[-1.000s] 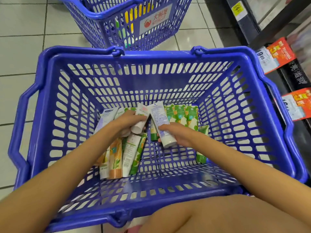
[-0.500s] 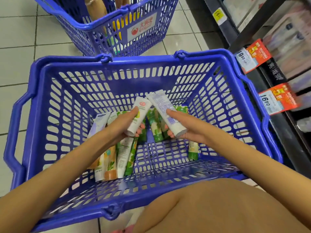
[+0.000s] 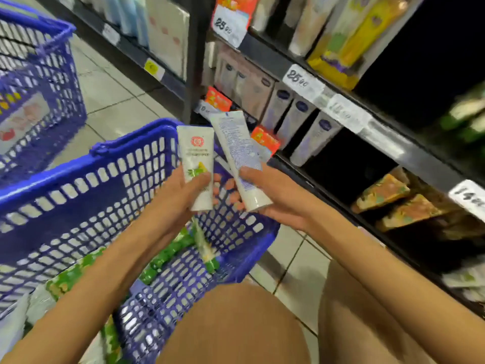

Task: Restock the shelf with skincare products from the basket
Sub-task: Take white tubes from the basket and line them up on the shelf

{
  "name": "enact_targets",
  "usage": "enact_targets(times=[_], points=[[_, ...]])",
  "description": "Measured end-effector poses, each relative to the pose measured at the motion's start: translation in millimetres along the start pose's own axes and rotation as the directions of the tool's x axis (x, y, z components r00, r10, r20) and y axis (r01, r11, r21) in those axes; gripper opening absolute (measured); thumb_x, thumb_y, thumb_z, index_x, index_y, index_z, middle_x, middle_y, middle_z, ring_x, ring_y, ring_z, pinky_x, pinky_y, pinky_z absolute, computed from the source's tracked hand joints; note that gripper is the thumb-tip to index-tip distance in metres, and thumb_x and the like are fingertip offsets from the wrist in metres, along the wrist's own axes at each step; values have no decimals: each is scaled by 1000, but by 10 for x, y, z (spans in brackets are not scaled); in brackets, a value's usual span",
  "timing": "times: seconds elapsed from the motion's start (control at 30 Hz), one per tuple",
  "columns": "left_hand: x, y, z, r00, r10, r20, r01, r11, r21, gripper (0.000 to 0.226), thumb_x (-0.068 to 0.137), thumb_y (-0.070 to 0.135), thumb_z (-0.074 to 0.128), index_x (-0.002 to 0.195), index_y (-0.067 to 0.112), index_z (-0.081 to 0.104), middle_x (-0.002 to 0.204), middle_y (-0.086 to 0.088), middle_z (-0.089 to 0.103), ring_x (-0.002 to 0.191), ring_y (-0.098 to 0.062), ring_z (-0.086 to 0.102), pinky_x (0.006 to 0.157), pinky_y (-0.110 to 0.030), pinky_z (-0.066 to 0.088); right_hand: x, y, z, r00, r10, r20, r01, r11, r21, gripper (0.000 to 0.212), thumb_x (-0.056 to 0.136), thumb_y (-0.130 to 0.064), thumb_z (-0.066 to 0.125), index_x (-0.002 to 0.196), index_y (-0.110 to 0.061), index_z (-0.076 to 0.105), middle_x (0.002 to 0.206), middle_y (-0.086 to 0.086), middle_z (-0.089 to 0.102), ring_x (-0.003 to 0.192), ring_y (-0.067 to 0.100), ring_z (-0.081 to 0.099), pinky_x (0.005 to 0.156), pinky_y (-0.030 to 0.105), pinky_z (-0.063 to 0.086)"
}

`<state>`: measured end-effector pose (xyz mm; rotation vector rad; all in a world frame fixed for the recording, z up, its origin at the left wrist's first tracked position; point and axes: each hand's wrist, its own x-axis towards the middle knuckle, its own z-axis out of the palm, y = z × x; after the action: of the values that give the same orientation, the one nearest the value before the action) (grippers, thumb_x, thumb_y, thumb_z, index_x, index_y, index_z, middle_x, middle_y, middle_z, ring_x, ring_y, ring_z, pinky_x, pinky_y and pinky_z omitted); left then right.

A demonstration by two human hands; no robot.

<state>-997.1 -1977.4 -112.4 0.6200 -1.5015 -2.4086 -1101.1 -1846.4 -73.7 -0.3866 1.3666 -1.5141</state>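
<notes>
Left hand (image 3: 181, 198) — grips red-emblem tube (image 3: 197, 153), white, glossy, green leaf print. Right hand (image 3: 278, 200) — grips blue-print tube (image 3: 236, 145), white. Both held above blue lattice basket (image 3: 78, 206), near shelf (image 3: 425, 158); price tag (image 3: 301, 78) reads "25".

Second blue basket (image 3: 39, 101) at left on the pale tiled floor (image 3: 112, 95), with a blurred white label with red logo (image 3: 26, 119) on its side. White price tags: upper "25" tag (image 3: 228, 26), lower "25" tag (image 3: 301, 78), "14" tag (image 3: 469, 198) at far right. Red-orange promo tags (image 3: 265, 137) lower down, another (image 3: 217, 98) just left of it. Small yellow sticker (image 3: 153, 68) near the floor. Bare knees (image 3: 236, 324) at bottom.
</notes>
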Motion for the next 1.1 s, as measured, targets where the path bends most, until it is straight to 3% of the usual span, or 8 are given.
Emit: enact_targets(times=[0.1, 0.23, 0.37, 0.53, 0.67, 0.77, 0.97, 1.1], points=[[289, 168, 541, 983, 34, 179, -24, 998, -59, 20, 93, 8, 41, 111, 6, 49, 84, -8, 61, 61, -12, 62, 53, -23, 52, -261, -267, -266, 981, -112, -157, 117, 993, 22, 13, 95, -9, 41, 104, -12, 50, 69, 7, 62, 48, 14, 58, 47, 22, 49], [473, 226, 1073, 941, 33, 338, 6, 993, -114, 22, 92, 6, 40, 113, 7, 49, 68, 3, 69, 53, -5, 62, 48, -18, 52, -695, -503, -620, 915, -215, -342, 234, 972, 14, 7, 94, -11, 43, 95, -8, 49, 64, 6, 54, 44, 13, 50, 44, 22, 43], [511, 58, 1406, 908, -50, 416, 103, 989, -106, 17, 92, 8, 43, 101, 13, 56, 71, 2, 72, 55, -7, 64, 50, -20, 53, -1194, -515, -941, 904, -154, -399, 263, 936, 233, 36, 97, -33, 32, 115, -6, 47, 76, 11, 57, 56, 19, 57, 52, 25, 50], [424, -310, 1701, 867, -179, 465, 241, 968, -76, 17, 92, 10, 44, 106, 14, 54, 72, 2, 72, 58, -7, 65, 53, -21, 55, -1607, -281, -1259, 893, -115, -435, 255, 925, 280, 33, 94, -34, 38, 116, -10, 48, 87, 12, 55, 72, 23, 56, 73, 34, 51], [341, -511, 1727, 867, -230, 441, 286, 956, -64, 18, 92, 11, 45, 106, 17, 55, 76, 0, 73, 61, -8, 66, 55, -23, 56, -1667, -115, -1387, 871, -124, -475, 194, 976, 101, 52, 65, -32, 80, 108, -14, 57, 79, 2, 61, 73, 17, 63, 75, 34, 57], [349, -453, 1657, 893, -220, 393, 268, 961, -71, 19, 93, 9, 44, 106, 17, 55, 73, 0, 72, 59, -8, 65, 54, -22, 56, -1594, -157, -1356, 909, -116, -401, 148, 988, 50, 41, 70, -24, 75, 100, -14, 49, 80, 2, 60, 67, 16, 63, 69, 31, 56], [453, -251, 1248, 958, -95, 272, 109, 993, -38, 28, 93, 9, 42, 120, 9, 50, 78, 1, 73, 61, -7, 66, 55, -20, 55, -1197, -11, -1410, 974, -33, -226, 63, 990, 125, 70, 56, -28, 81, 115, -6, 50, 88, 9, 63, 74, 17, 65, 70, 27, 56], [572, -336, 1162, 981, -22, 191, 19, 1000, 20, 25, 93, 6, 42, 117, 11, 50, 87, -2, 68, 60, -4, 65, 57, -19, 56, -874, 219, -1527, 959, -15, -284, 63, 985, 158, 36, 83, -3, 55, 118, -7, 48, 99, 13, 62, 80, 18, 69, 78, 30, 58]])
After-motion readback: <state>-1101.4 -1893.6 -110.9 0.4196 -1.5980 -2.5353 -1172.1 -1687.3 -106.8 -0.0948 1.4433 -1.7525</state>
